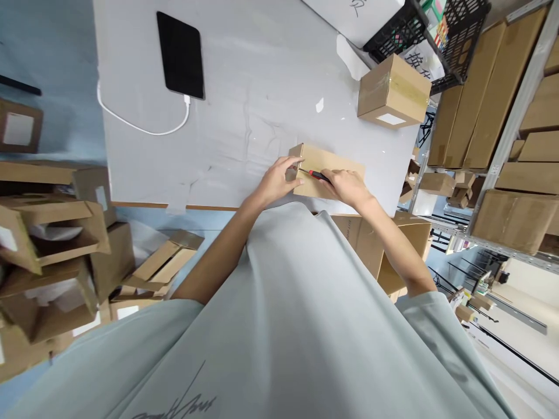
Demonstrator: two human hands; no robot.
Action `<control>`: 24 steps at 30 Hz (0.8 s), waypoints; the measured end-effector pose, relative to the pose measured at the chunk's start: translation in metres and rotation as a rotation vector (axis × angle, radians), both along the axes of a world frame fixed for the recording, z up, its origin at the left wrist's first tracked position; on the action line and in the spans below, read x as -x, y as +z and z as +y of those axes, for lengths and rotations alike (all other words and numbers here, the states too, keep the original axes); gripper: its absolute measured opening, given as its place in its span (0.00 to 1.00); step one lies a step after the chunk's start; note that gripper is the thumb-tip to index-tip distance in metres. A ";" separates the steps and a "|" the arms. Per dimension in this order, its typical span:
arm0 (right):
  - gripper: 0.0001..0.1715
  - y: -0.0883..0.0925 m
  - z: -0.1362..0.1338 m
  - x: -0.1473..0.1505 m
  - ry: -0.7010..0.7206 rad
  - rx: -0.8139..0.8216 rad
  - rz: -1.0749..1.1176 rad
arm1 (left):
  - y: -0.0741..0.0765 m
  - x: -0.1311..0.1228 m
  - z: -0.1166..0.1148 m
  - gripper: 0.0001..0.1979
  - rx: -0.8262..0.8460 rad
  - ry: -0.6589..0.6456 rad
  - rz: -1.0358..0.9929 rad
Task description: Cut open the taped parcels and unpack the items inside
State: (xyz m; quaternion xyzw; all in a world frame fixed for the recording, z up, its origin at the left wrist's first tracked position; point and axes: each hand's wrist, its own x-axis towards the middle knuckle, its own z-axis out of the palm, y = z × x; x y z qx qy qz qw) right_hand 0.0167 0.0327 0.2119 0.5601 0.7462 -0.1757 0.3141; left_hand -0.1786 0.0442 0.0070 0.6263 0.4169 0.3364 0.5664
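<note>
A small brown cardboard box lies on the table close to its front edge. My left hand is at the box's left end, thumb and fingers curved around it and gripping it. In my right hand is a screwdriver with a red and black handle, the fingers wrapped round it. Its thin shaft points left, and the tip is at the box's left end, between the left thumb and fingers. The box's contents are hidden.
On the white table lie a black tablet with a white cable and a taped carton. A black crate stands at the back right. Open cartons are piled left; shelves of boxes stand right.
</note>
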 end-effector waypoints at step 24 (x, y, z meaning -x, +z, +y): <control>0.21 -0.032 0.000 -0.048 0.032 -0.051 0.099 | -0.001 0.007 -0.013 0.45 0.107 0.064 0.115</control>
